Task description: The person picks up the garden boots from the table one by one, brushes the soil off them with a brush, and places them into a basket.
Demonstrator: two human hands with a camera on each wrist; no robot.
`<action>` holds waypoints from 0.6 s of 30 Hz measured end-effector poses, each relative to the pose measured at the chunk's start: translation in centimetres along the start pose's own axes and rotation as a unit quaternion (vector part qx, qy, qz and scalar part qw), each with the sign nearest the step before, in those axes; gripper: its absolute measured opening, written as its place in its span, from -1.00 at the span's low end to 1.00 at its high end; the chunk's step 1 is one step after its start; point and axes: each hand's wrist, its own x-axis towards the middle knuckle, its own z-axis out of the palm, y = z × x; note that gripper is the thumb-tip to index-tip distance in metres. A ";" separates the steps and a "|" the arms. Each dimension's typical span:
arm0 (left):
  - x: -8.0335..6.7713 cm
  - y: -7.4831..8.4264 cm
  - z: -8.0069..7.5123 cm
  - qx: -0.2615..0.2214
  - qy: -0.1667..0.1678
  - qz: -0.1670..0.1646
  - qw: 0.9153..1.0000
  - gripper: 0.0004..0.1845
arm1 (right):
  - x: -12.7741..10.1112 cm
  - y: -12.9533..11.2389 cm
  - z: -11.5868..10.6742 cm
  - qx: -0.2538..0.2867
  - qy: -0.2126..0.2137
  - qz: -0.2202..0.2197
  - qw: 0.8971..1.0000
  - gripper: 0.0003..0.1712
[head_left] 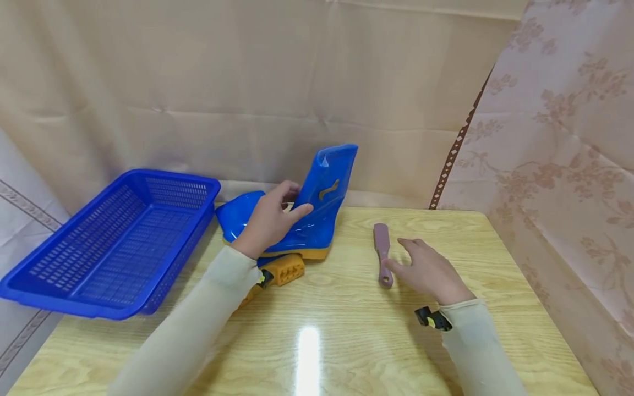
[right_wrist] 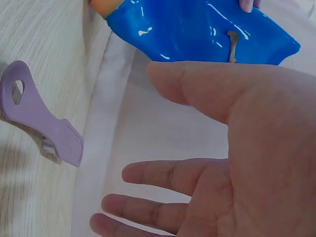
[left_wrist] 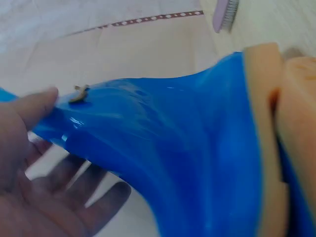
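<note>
Here we are at the wooden table (head_left: 346,308), and our left hand (head_left: 269,223) is on the upright blue rain boot (head_left: 317,203), thumb on one face of the shaft and fingers curled round the other, so it's a real hold on the glossy rubber. The boot stands on its tan sole near the far edge, just right of the blue plastic basket (head_left: 114,242), and a second boot (head_left: 282,269) lies on its side under our forearm, its tan tread showing. Our right hand (head_left: 428,272) hovers with fingers spread and relaxed, holding nothing, right beside the mauve brush (head_left: 382,254) that lies flat on the wood. From the right wrist view we see the brush handle's hanging hole (right_wrist: 17,92) towards us, bristles facing down. To do this well, we judge, we want the left hand pinching the shaft firmly so the slick boot doesn't topple, and the right taking the brush by the narrow handle, not the head.
</note>
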 end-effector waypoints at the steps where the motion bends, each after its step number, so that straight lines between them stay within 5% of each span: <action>1: 0.0 -0.4 0.2 -0.009 -0.007 -0.007 1.000 -0.54 | 0.0 0.0 0.0 0.000 -0.001 0.000 1.000 0.04; 11: 0.5 -3.4 0.8 0.001 0.000 -0.019 1.000 -0.41 | -0.1 0.0 0.1 -0.002 -0.004 -0.007 1.000 0.02; 18: 0.4 -1.9 -0.4 0.026 0.100 0.001 0.995 -0.46 | -0.1 0.0 0.1 -0.012 -0.006 -0.005 1.000 0.02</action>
